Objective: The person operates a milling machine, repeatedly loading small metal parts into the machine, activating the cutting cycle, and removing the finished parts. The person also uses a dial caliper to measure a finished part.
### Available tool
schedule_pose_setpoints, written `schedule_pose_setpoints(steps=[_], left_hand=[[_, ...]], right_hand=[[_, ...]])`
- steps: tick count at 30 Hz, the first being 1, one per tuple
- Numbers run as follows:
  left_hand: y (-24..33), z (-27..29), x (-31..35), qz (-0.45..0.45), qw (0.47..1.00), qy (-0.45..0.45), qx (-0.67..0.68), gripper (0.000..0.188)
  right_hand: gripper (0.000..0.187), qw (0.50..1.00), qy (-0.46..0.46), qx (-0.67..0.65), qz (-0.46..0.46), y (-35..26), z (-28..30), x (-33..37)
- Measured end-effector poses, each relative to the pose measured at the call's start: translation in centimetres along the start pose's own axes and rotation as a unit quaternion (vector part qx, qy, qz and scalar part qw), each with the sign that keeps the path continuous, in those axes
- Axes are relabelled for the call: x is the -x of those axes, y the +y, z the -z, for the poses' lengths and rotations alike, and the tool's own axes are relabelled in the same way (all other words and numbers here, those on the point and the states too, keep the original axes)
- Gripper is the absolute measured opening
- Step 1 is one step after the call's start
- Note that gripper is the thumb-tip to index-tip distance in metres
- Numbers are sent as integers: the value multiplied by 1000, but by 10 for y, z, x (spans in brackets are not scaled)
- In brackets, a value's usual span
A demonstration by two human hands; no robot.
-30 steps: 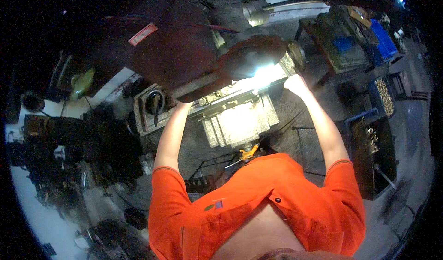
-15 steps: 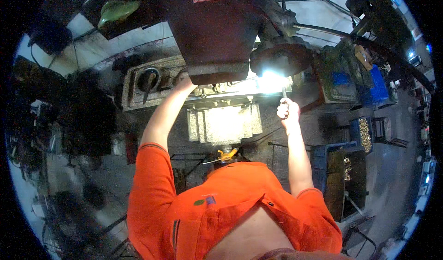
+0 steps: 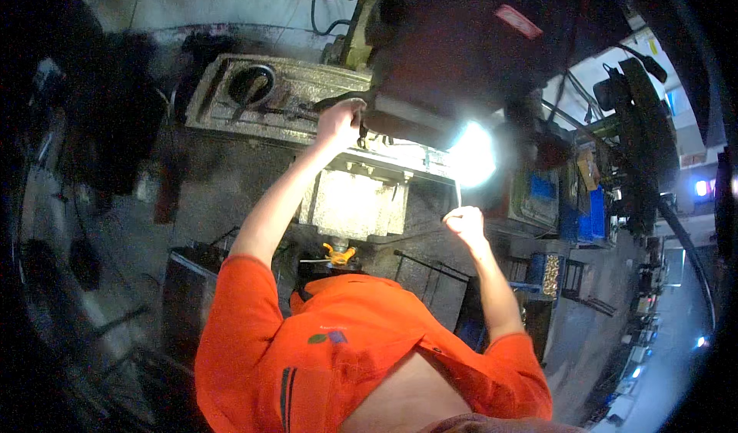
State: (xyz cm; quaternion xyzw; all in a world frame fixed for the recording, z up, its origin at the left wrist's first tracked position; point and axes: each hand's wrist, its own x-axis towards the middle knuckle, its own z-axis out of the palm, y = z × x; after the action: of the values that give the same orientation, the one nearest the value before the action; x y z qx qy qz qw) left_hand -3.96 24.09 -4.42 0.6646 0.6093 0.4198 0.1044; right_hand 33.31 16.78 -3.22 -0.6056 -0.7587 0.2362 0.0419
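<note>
My left hand (image 3: 342, 124) is raised at the left edge of the dark machine head (image 3: 453, 64), above the long metal worktable (image 3: 288, 131). Its fingers are curled, and a dark, elongated piece (image 3: 344, 98) shows at their tips; what it is I cannot make out. My right hand (image 3: 465, 224) is closed in a fist around the lower end of a thin, pale lever (image 3: 459, 196). The lever's upper end disappears in the glare of a bright lamp (image 3: 473, 156). Whatever lies beneath the machine head is mostly hidden.
A round black bowl (image 3: 251, 84) sits on the left end of the worktable. Below the table stands a brightly lit ribbed cover (image 3: 350, 202), with a yellow-orange piece (image 3: 339, 255) by my waist. Blue bins (image 3: 592, 214) and a crate of small metal parts (image 3: 551, 275) stand right.
The view has turned, shifting the machine head rightward. My left hand, earlier hidden behind the head, now shows at its left edge. My right hand still grips the lever and appears lower.
</note>
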Motion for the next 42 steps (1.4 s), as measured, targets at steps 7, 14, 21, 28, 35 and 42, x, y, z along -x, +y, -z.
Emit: schedule_pose_setpoints(steps=[7, 14, 21, 28, 35, 42], left_hand=[[18, -30, 63, 133, 971, -173, -102, 59], [-5, -69, 63, 92, 988, -50, -116, 52], [-10, -77, 70, 83, 990, 24, -108, 43], [-4, -64, 65, 135, 986, 5, -97, 43], [2, -60, 61, 147, 987, 46, -47, 41], [4, -62, 64, 141, 986, 65, -66, 39]], right_hand=[[16, 857, 127, 398, 301, -42, 65, -87], [20, 903, 40, 377, 202, -78, 115, -111], [21, 939, -26, 300, 164, -61, 129, -115], [22, 934, -32, 292, 202, -62, 103, -118], [20, 961, 39, 262, 81, -136, 47, -48], [23, 979, 1, 201, 32, -138, 23, -24]])
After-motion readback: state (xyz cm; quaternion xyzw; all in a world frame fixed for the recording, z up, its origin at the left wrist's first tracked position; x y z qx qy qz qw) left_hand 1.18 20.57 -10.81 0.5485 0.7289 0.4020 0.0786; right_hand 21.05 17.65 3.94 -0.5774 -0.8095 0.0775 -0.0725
